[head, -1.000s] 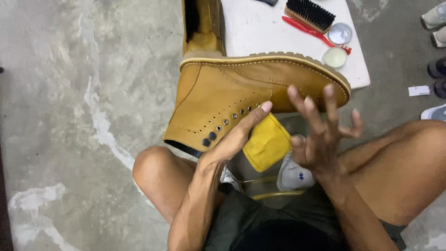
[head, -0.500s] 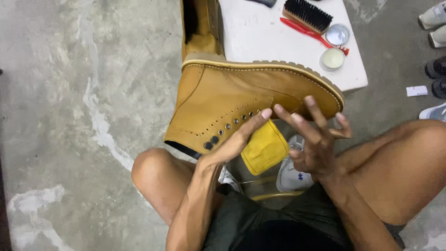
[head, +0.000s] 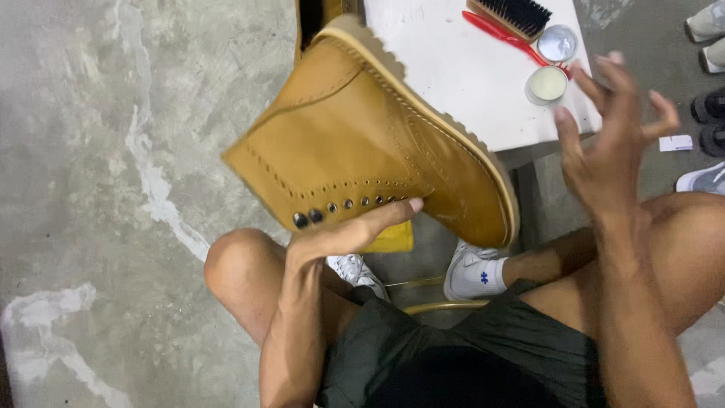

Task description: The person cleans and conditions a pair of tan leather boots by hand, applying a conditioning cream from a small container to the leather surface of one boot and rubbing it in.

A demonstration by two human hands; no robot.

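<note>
Holding a tan boot [head: 355,143] up over the knees

His left hand [head: 347,230] is tucked inside, thumb along the eyelets; his right hand [head: 615,140] hovers spread and empty near the open wax tin [head: 546,83]. Propped on one hand, the tilted boot could slip off.

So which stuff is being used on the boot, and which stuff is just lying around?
In use:
- tan boot, held by the left hand
- right hand, lifted off the boot, fingers spread
- open tin of pale polish on the white table

Lying about:
- black-bristled brush
- red-handled brush
- tin lid
- second boot
- shoes on the floor
</note>
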